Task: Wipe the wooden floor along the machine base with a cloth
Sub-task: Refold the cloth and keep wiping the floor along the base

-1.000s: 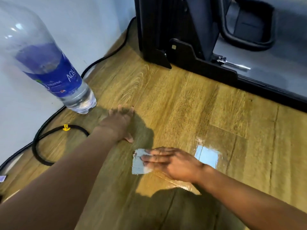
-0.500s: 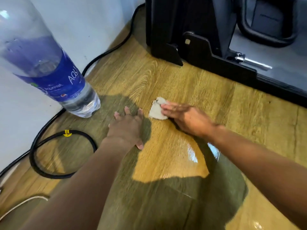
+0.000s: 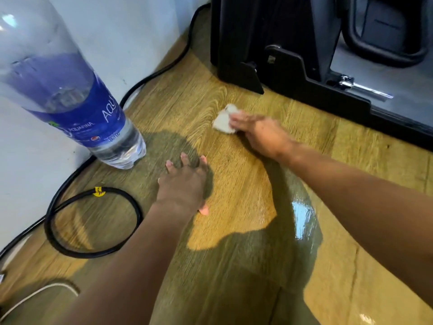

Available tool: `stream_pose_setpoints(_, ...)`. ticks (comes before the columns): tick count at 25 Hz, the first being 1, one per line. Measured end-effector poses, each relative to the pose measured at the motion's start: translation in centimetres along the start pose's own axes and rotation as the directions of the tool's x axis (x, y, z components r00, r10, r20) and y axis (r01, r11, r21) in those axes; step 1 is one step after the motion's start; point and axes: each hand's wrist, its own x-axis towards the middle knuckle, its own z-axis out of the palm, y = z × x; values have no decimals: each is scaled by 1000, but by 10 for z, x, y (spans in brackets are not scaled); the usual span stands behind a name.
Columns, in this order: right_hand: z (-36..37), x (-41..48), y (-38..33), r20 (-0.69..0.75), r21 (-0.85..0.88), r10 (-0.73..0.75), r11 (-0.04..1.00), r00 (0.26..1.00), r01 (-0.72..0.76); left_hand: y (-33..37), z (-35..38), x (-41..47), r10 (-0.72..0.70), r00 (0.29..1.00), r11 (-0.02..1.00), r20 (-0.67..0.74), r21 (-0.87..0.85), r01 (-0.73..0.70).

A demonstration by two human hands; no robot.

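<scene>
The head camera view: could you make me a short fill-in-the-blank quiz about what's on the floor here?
1. The right hand presses a white ____ against the wooden floor.
2. The left hand lies ____ on the floor, holding nothing.
3. The plastic bottle wears a ____ label.
4. A looped cable of ____ colour lies near the wall.

Missing words: cloth; flat; blue; black

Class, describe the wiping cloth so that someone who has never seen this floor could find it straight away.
Start at the big black machine base at the top right, then drop to the wooden plank floor just in front of it. There the right hand presses a small crumpled off-white cloth, the only pale, soft thing on the boards.
</scene>
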Motion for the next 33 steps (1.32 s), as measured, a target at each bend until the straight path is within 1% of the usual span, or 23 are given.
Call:
stream_pose_setpoints(2, -11, 30, 8, -33, 5, 259, 966, 965, -259, -1, 0, -1, 9, 1000, 1000, -10, 4, -9)
stream_pose_setpoints(4, -2, 33, -23, -80, 31, 375, 927, 924, -374, -5, -3, -4, 40, 999, 999, -21, -1, -40)
stream_pose_setpoints(5, 9, 21, -44, -72, 27, 321, 947, 944, -320, -11, -5, -5, 51, 998, 998, -32, -22, -51)
stream_pose_setpoints(7, 31, -23, -82, -79, 42, 58, 998, 995, -55, -29, -3, -8, 9, 989, 997, -145, -72, -19)
stream_pose_setpoints(8, 36, -47, -92, -71, 84, -74, 993, 995, 80, -40, 1, -9, -35, 969, 998, -246, -57, 21)
stream_pose_setpoints(10, 36, -65, -89, -32, 93, -220, 971, 975, 222, -56, 12, -15, -97, 923, 995, -373, -4, 103)
stream_pose_setpoints(11, 33, -59, -80, -23, 57, -231, 971, 973, 232, -60, 17, -16, -102, 923, 995, -371, -19, 103)
stream_pose_setpoints(12, 28, -48, -73, -14, 57, -170, 984, 985, 170, -62, 20, -17, -94, 933, 996, -348, -40, 86)
stream_pose_setpoints(14, 21, -27, -74, -46, 159, 39, 987, 998, -31, -63, 21, -17, -80, 941, 997, -330, -36, 72)
stream_pose_setpoints(15, 21, -28, -85, -39, 215, 99, 973, 994, -89, -62, 22, -17, -79, 941, 997, -329, -18, 77)
stream_pose_setpoints(16, 25, -37, -98, -23, 244, 93, 966, 995, -84, -63, 22, -16, -67, 944, 997, -324, 15, 76)
stream_pose_setpoints(19, 47, -111, -140, 21, 189, -186, 966, 982, 178, -74, 23, -19, 6, 964, 997, -266, 71, 14)
stream_pose_setpoints(21, 49, -140, -141, 57, 175, -466, 875, 883, 451, -79, 19, -19, 35, 973, 998, -229, 56, -23)
stream_pose_setpoints(22, 44, -135, -133, 101, 146, -554, 830, 827, 538, -79, 18, -19, 34, 974, 998, -223, 61, -20)
stream_pose_setpoints(23, 36, -125, -124, 163, 119, -553, 833, 817, 540, -77, 17, -18, 28, 976, 997, -217, 74, -12)
stream_pose_setpoints(24, 31, -112, -118, 188, 108, -488, 873, 852, 476, -74, 16, -18, 23, 978, 996, -207, 88, -5)
stream_pose_setpoints(26, 23, -96, -124, 128, 136, -226, 969, 966, 209, -69, 16, -19, 10, 983, 996, -181, 92, 7)
stream_pose_setpoints(27, 26, -98, -134, 112, 130, -127, 985, 986, 112, -68, 16, -19, 3, 985, 997, -171, 76, 10)
stream_pose_setpoints(28, 32, -107, -145, 111, 103, -136, 987, 984, 124, -69, 15, -20, 1, 986, 998, -166, 55, 8)
stream_pose_setpoints(29, 36, -121, -155, 130, 91, -237, 970, 963, 227, -69, 14, -20, 3, 986, 999, -166, 36, 3)
stream_pose_setpoints(30, 38, -137, -163, 152, 79, -398, 917, 905, 390, -69, 13, -20, 7, 986, 999, -168, 34, -1)
stream_pose_setpoints(31, 39, -154, -168, 153, 100, -571, 821, 806, 563, -66, 14, -21, 9, 984, 999, -176, 51, 0)
stream_pose_setpoints(33, 38, -172, -164, 182, 81, -766, 636, 616, 767, -62, 15, -23, 2, 981, 995, -194, 96, 17)
